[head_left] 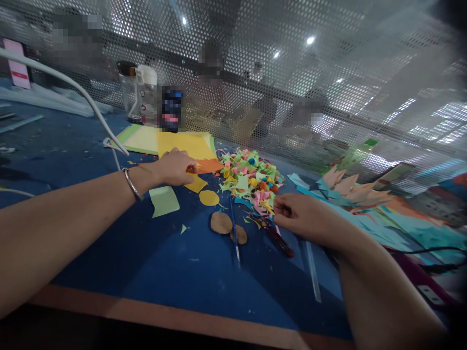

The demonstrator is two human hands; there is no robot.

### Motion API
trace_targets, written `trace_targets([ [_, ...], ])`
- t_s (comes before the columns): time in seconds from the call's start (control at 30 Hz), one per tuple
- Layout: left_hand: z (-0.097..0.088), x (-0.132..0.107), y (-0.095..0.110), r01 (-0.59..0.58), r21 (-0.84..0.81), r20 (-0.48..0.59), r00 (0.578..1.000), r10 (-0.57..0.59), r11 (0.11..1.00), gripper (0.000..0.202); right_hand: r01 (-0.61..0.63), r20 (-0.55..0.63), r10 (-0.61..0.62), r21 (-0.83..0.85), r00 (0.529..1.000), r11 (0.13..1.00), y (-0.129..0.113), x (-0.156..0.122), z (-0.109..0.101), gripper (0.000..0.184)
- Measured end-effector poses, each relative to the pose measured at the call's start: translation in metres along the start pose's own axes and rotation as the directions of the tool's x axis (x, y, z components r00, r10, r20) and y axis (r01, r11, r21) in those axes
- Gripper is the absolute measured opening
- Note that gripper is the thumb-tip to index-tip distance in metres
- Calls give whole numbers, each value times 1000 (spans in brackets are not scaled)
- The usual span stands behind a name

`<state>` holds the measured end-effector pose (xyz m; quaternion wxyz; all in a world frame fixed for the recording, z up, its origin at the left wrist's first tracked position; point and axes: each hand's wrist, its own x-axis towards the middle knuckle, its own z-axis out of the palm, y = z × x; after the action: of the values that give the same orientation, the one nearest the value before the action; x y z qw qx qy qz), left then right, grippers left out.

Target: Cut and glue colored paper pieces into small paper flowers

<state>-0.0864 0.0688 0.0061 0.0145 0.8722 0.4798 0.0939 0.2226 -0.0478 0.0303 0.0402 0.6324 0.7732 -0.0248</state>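
Note:
My left hand (pixel 177 166), with a silver bangle at the wrist, is curled over yellow paper, thumb and fingers closed on a yellow paper piece (pixel 197 184). Beside it lie an orange sheet (pixel 209 166), a yellow paper oval (pixel 209 198) and a pale green piece (pixel 164 201). My right hand (pixel 302 216) is closed at the edge of a heap of colourful paper scraps (pixel 251 175); its fingertips are partly hidden, so I cannot make out what they hold. Dark red-handled scissors (pixel 280 241) lie just below it. A blue pen-like stick (pixel 234 228) crosses two brown discs (pixel 221 222).
A stack of coloured paper (pixel 140 139), bottles (pixel 149 95) and a phone (pixel 171 109) stand at the back, before a perforated metal screen. A white cable (pixel 80 90) arches in at left. Folded paper pieces (pixel 386 228) and a clear strip (pixel 313 272) lie right.

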Motion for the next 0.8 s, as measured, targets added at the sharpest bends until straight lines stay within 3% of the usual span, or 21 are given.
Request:
trace_targets([
  [0.13, -4, 0, 0, 32, -53, -8, 999, -33, 998, 27, -111, 46, 116, -97, 992, 989, 1, -2, -2, 20],
  [0.33, -12, 4, -8, 165, -175, -97, 978, -183, 971, 27, -121, 44, 127, -119, 991, 985, 7, -1, 3, 16],
  [0.43, -11, 4, -10, 146, -187, -85, 983, -164, 971, 30, -121, -2, 121, -82, 993, 989, 10, 1, 3, 8],
  [0.5, -10, 4, -7, 111, -195, -90, 987, -130, 975, 32, -103, -95, 100, -20, 990, 995, 9, 1, 2, 3],
  [0.57, -7, 2, -1, 70, -194, -133, 986, -97, 978, 32, -17, -199, 35, 93, 979, 996, 1, -1, 0, 8],
  [0.67, -2, -1, 12, 11, -173, -219, 975, -49, 985, 29, 239, -268, -169, 258, 949, 936, -21, -7, -1, 16],
  [0.8, 1, -3, 25, -108, -179, -303, 952, 50, 978, 22, 416, -273, -354, 217, 894, 883, -48, -14, 4, 15],
])
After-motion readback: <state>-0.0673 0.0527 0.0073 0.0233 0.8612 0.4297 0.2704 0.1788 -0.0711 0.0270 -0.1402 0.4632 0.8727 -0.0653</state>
